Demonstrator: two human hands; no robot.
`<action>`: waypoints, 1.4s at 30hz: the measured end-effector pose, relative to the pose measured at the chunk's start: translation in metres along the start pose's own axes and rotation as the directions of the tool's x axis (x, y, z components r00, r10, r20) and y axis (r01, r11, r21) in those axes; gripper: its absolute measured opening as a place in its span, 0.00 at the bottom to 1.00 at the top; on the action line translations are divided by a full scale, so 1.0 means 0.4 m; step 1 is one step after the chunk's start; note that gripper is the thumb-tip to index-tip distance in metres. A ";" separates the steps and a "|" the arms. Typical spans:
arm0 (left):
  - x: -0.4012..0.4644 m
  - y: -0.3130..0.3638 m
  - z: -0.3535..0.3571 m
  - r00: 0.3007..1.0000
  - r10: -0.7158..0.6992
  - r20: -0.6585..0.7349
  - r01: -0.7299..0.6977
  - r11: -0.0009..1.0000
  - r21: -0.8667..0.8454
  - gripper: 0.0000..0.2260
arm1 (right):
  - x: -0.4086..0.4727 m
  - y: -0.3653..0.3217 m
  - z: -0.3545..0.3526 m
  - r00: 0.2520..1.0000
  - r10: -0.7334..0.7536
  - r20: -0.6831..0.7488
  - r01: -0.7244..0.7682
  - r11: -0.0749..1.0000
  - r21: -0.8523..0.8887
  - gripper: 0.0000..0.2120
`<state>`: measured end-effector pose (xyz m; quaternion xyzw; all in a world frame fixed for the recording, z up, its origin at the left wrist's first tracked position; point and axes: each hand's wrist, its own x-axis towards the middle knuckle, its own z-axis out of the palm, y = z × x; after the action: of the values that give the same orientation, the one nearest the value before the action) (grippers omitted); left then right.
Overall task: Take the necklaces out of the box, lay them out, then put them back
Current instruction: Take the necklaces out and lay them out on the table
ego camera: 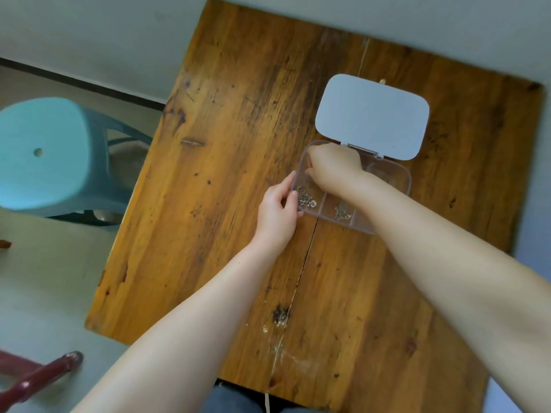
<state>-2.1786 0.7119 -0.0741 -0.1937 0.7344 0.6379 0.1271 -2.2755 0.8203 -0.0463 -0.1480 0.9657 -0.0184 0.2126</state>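
A clear plastic compartment box (401, 181) lies on the wooden table, its white lid (372, 114) swung open and lying flat behind it. One silver necklace (305, 199) is bunched in the near-left compartment and another (342, 210) in the near-middle one. My left hand (278, 211) grips the box's left edge. My right hand (334, 168) reaches down into the far-left compartment with its fingers curled; what they touch is hidden.
The wooden table (238, 174) is worn, with a crack running down its middle. A teal plastic stool (41, 153) stands on the floor to the left, and a dark red chair leg (38, 377) shows at the lower left.
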 end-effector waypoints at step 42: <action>0.182 0.021 -0.474 0.542 0.206 0.815 -0.837 0.041 0.546 0.11 | -0.327 -0.640 0.238 0.978 0.198 0.068 -0.186 0.671 0.718 0.11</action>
<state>-2.2358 0.5167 -0.0692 0.4067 0.8948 0.1088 0.1485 -2.0516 0.6167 -0.0547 0.0495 0.8927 -0.3738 0.2468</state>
